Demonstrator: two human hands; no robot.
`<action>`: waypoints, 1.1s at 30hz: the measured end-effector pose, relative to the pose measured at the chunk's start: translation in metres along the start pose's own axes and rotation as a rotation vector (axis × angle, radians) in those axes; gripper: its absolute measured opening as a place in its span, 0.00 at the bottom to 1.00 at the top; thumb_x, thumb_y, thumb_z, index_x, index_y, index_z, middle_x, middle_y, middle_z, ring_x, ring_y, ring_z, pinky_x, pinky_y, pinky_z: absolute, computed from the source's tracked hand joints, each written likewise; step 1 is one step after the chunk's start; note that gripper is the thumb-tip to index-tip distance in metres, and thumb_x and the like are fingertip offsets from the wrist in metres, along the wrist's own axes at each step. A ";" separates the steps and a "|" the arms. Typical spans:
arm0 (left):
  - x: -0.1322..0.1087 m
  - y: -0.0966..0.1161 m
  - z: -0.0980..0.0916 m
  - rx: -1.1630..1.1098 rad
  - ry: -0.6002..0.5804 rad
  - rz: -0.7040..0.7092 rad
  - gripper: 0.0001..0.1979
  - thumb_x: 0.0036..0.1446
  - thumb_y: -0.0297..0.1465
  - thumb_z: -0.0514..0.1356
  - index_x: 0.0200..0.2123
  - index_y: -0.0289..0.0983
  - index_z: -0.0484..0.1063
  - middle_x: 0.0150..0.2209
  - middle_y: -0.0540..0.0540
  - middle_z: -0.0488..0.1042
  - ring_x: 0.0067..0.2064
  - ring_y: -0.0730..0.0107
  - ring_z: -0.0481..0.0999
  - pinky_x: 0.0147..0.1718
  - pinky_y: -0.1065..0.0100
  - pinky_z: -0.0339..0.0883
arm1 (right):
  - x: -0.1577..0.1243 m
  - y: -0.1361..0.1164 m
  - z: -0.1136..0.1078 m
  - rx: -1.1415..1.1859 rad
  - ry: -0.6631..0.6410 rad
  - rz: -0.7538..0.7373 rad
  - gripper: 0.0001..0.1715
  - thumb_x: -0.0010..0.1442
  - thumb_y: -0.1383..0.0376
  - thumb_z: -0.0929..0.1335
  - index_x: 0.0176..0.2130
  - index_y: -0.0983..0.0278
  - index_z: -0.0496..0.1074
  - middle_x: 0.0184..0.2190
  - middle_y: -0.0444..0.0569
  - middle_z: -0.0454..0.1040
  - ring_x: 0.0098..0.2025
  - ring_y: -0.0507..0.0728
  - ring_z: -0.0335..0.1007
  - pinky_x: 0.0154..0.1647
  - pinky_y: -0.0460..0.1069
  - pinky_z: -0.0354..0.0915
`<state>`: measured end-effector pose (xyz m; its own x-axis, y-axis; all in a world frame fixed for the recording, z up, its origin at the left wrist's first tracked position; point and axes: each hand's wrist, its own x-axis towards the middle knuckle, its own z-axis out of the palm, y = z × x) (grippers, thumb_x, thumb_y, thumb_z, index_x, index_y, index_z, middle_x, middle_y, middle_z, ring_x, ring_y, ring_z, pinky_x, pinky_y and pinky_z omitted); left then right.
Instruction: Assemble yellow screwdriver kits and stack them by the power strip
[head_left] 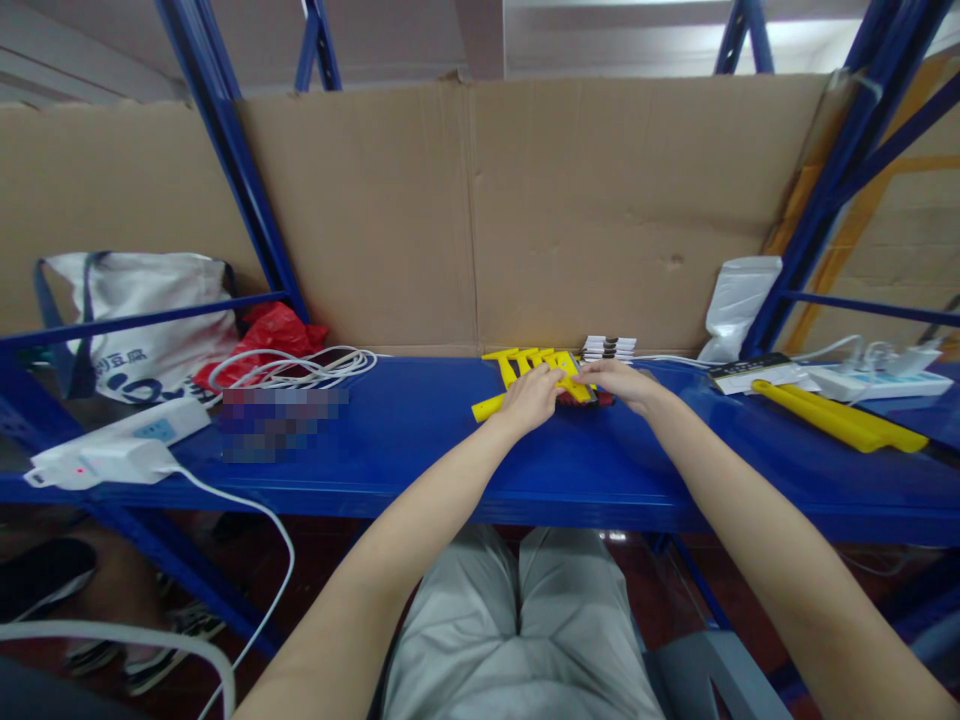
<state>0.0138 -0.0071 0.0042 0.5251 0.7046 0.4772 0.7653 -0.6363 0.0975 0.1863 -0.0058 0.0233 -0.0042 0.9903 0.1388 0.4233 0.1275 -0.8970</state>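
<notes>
Several yellow T-shaped plastic tools (508, 370) lie side by side on the blue shelf, near the cardboard at the back. My left hand (531, 396) is closed over their middle, its fingers curled onto a flat yellow piece. From the other side my right hand (621, 382) grips the right edge of that same yellow piece (571, 376) with its fingertips. A yellow tube-like handle (487, 407) sticks out to the left below my left hand. Something dark red (604, 398) shows beneath my right fingers, mostly hidden. Just behind stands a small stack of white-and-black packs (609, 348).
Left on the shelf (420, 440) are a white power strip (124, 445), coiled white cable (300, 367), a red plastic bag (277, 332) and a cloth bag (150, 320). At right lie long yellow pieces (840, 418) and another power strip (885, 382). Blue posts (817, 190) flank the cardboard (600, 210).
</notes>
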 end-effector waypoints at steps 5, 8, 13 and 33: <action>0.000 0.001 -0.001 0.001 -0.006 0.012 0.17 0.63 0.29 0.50 0.54 0.38 0.65 0.53 0.40 0.69 0.54 0.60 0.70 0.49 0.61 0.66 | -0.004 -0.005 0.006 0.136 -0.014 0.066 0.08 0.47 0.68 0.72 0.20 0.66 0.71 0.21 0.46 0.74 0.25 0.50 0.66 0.30 0.45 0.62; 0.000 0.003 0.000 0.007 -0.022 -0.010 0.22 0.64 0.30 0.49 0.60 0.38 0.57 0.56 0.39 0.68 0.55 0.59 0.69 0.49 0.59 0.67 | -0.004 -0.007 0.007 0.157 0.018 0.082 0.08 0.49 0.71 0.71 0.20 0.66 0.71 0.22 0.47 0.75 0.24 0.50 0.66 0.28 0.44 0.62; -0.001 0.005 0.001 0.062 -0.079 -0.037 0.26 0.65 0.32 0.48 0.65 0.37 0.51 0.59 0.37 0.66 0.55 0.56 0.70 0.49 0.57 0.66 | -0.006 -0.008 0.009 0.175 0.029 0.103 0.08 0.47 0.71 0.72 0.20 0.67 0.71 0.21 0.47 0.75 0.23 0.50 0.66 0.26 0.44 0.61; 0.000 0.004 0.000 0.237 -0.109 -0.053 0.27 0.64 0.25 0.45 0.66 0.40 0.50 0.55 0.36 0.68 0.47 0.56 0.75 0.43 0.55 0.69 | 0.003 -0.002 0.022 -0.041 0.191 -0.077 0.12 0.57 0.69 0.62 0.23 0.66 0.69 0.20 0.47 0.72 0.23 0.50 0.63 0.23 0.43 0.58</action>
<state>0.0166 -0.0098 0.0045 0.5087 0.7729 0.3792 0.8521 -0.5149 -0.0938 0.1657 -0.0016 0.0168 0.1321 0.9490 0.2862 0.4646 0.1958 -0.8636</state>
